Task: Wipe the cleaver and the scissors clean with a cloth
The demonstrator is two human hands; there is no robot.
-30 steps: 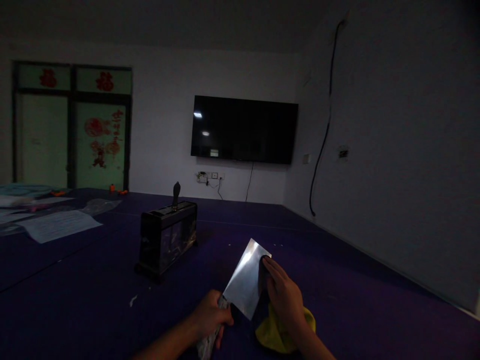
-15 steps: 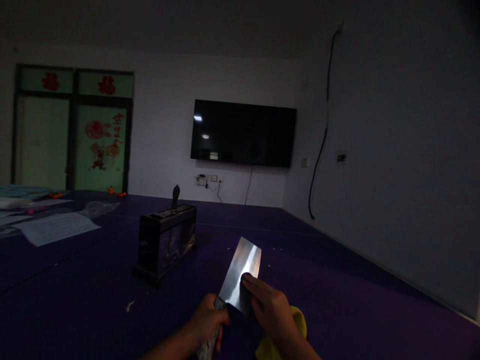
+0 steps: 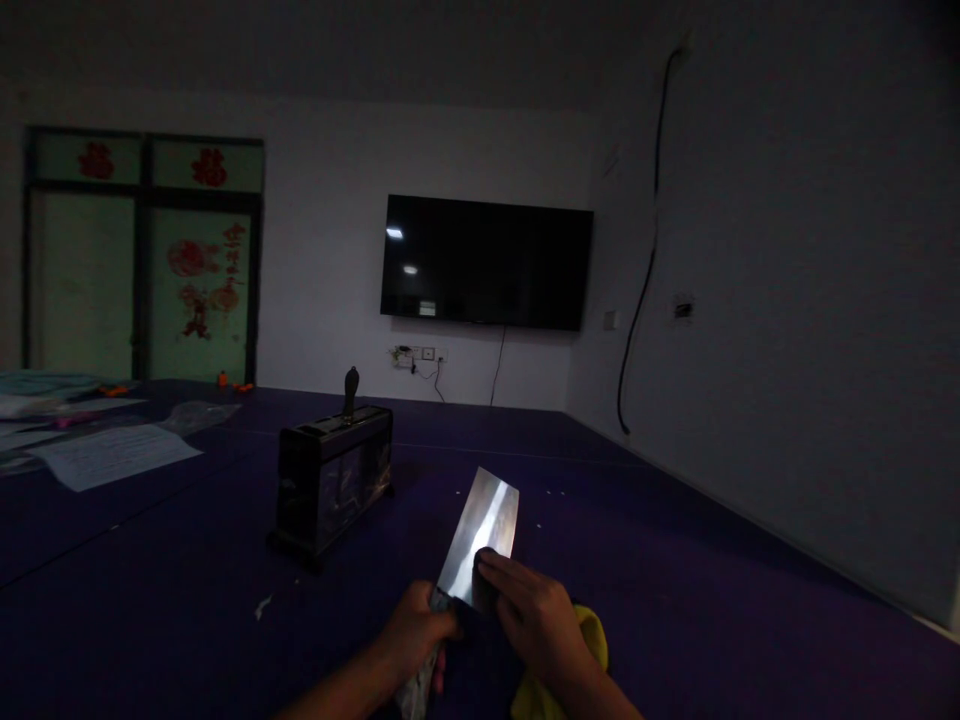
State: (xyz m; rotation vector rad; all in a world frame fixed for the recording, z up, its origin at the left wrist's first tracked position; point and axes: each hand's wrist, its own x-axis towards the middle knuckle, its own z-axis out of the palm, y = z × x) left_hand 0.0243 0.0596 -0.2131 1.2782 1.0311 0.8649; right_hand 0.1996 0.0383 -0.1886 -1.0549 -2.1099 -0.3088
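In the head view, my left hand [image 3: 420, 625] is wrapped round the pale, mottled handle [image 3: 415, 695] of a cleaver. Its broad, shiny blade [image 3: 484, 520] points up and away from me, tilted over the table. My right hand [image 3: 544, 615] lies across the lower right of the blade, fingers together and tips pressed on it. A dark rounded patch shows at those fingertips; whether it is an object or a reflection I cannot tell. A yellow cloth [image 3: 536, 698] bunches out below and behind my right hand, seemingly gripped in it, though the palm is hidden.
On the purple table [image 3: 637, 590], left of the blade, stands a black box-shaped stand [image 3: 337, 490] with a dark-handled tool upright in it. Papers [image 3: 116, 455] and a clear plastic bag [image 3: 199, 417] lie far left. White scraps [image 3: 261, 607] dot the surface.
My right hand has slid slightly left along the blade, and the yellow cloth has shifted with it. The cleaver has tilted a little; my left hand keeps its grip.
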